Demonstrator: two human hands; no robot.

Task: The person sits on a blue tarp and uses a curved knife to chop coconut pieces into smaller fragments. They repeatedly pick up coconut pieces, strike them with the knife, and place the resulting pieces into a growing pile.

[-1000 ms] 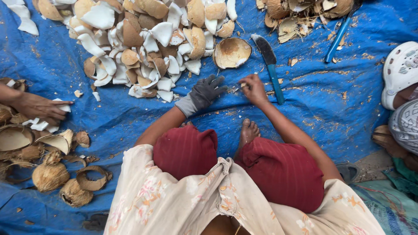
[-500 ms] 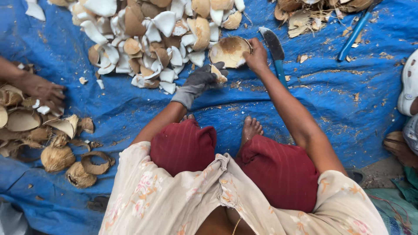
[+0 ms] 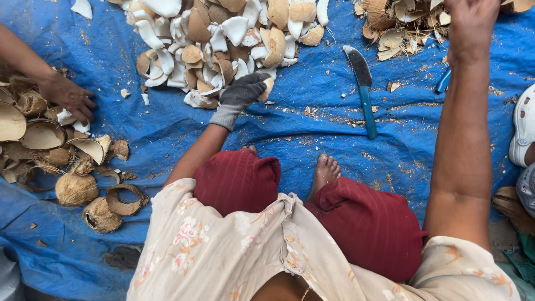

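Since half a second ago, the bare right hand (image 3: 471, 22) has lifted away from the round coconut half it touched and now reaches far forward toward the heap of brown husk scraps (image 3: 390, 25) at the top edge; its fingers run out of view, so I cannot tell whether they are apart or together. Meanwhile the grey-gloved left hand (image 3: 241, 92) is curled around a pale piece of coconut flesh (image 3: 268, 85) at the near edge of the pile of white and brown coconut pieces (image 3: 217, 39). Lying on the blue tarpaulin (image 3: 312, 134) between the two arms is a teal-handled knife with a dark blade (image 3: 363, 89). Another person's bare hand (image 3: 69, 97) rests on empty coconut shells (image 3: 33, 134) at the left.
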